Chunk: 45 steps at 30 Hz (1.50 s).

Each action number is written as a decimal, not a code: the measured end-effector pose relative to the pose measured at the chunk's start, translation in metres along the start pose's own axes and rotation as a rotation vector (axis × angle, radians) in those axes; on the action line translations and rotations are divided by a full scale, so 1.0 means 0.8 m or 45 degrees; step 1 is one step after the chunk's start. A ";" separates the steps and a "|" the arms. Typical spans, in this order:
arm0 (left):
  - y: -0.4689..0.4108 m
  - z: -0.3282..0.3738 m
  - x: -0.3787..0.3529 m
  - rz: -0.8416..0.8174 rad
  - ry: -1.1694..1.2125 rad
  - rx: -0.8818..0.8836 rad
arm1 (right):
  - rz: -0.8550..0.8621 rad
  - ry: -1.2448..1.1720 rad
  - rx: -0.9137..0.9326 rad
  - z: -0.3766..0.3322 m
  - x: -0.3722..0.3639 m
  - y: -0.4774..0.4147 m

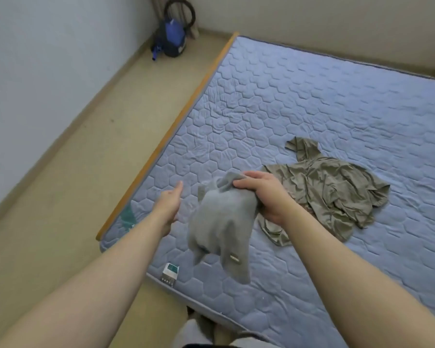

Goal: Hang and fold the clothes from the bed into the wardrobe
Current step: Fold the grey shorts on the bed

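Starting at the left, we record the left hand (170, 204) extended with straight fingers, holding nothing. A small box (170, 272) sits nearer us than that hand, at the bed's (312, 96) edge. Just right of it, the grey garment (224, 222) hangs above the bed from the right hand (264, 197), which grips a bunched upper edge. Just right of that hand, an olive shirt (332, 194) lies crumpled on the bed.

Risks, in our judgement:
- The one-handed bunched grip may let the cloth slip or twist.
- The left hand may catch the wrong layer, giving a crooked fold.
- The hanging hem may sweep the box off.

The wardrobe is not in view.
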<state>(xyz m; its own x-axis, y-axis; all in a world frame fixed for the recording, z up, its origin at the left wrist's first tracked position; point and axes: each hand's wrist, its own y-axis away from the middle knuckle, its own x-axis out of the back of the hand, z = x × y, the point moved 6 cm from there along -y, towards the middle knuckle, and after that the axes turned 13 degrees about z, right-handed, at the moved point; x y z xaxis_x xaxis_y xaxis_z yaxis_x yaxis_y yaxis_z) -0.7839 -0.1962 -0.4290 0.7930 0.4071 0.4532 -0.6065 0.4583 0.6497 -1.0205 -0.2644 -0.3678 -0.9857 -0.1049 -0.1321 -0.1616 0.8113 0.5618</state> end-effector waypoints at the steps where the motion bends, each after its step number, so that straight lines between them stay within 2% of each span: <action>1: 0.002 -0.002 0.014 -0.111 0.125 0.153 | -0.077 -0.015 0.052 -0.016 -0.021 0.021; 3: 0.005 -0.004 0.030 -0.388 0.337 0.334 | -0.211 -0.037 0.142 -0.043 -0.057 0.062; 5: 0.018 0.006 0.049 -0.545 0.467 0.309 | -0.235 -0.021 0.230 -0.058 -0.078 0.090; 9: 0.062 0.050 0.078 -0.811 0.721 0.135 | -0.100 0.104 0.361 -0.067 -0.093 0.110; 11: 0.078 0.069 0.094 -0.870 0.783 0.024 | -0.045 0.185 0.383 -0.067 -0.097 0.117; 14: 0.093 0.090 0.121 -0.857 0.552 -0.243 | 0.029 0.308 0.422 -0.069 -0.097 0.123; 16: 0.100 0.099 0.138 -0.791 0.252 -0.371 | 0.057 0.457 0.506 -0.071 -0.099 0.128; 18: 0.106 0.115 0.158 -0.596 0.010 -0.553 | 0.054 0.655 0.567 -0.070 -0.104 0.130; 21: 0.143 0.161 0.190 -0.262 -0.442 -1.035 | -0.028 1.063 0.551 -0.060 -0.110 0.129; 23: 0.181 0.186 0.202 -0.142 -0.809 -1.368 | -0.128 1.351 0.531 -0.055 -0.114 0.131; 24: 0.201 0.196 0.207 -0.099 -0.946 -1.501 | -0.148 1.419 0.557 -0.058 -0.117 0.132; 26: 0.233 0.214 0.219 -0.026 -1.096 -1.664 | -0.075 1.357 0.702 -0.078 -0.124 0.133; 28: 0.257 0.228 0.229 0.030 -1.131 -1.763 | -0.033 1.190 0.882 -0.104 -0.138 0.140; 30: 0.273 0.236 0.236 0.061 -1.123 -1.818 | -0.116 1.173 1.074 -0.126 -0.159 0.149; 33: 0.293 0.243 0.252 0.097 -0.998 -1.850 | -0.273 1.199 1.214 -0.145 -0.190 0.157; 36: 0.306 0.252 0.278 0.150 -0.815 -1.882 | -0.398 1.069 1.225 -0.160 -0.213 0.168; 39: 0.306 0.259 0.302 0.206 -0.712 -1.874 | -0.355 1.016 1.189 -0.171 -0.226 0.176; 41: 0.300 0.263 0.317 0.272 -0.631 -1.840 | -0.402 0.977 1.173 -0.173 -0.234 0.180; 43: 0.293 0.266 0.332 0.320 -0.510 -1.791 | -0.453 0.997 1.141 -0.173 -0.240 0.182; 45: 0.289 0.266 0.342 0.352 -0.437 -1.763 | -0.405 1.074 1.123 -0.172 -0.239 0.173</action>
<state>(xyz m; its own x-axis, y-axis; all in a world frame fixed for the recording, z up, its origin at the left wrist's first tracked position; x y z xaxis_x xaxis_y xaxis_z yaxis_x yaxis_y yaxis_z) -0.6948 -0.1472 -0.0248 0.4977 0.4928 0.7138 -0.1493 0.8593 -0.4891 -0.8607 -0.2112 -0.1523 -0.6857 -0.4354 0.5832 -0.6305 0.7558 -0.1770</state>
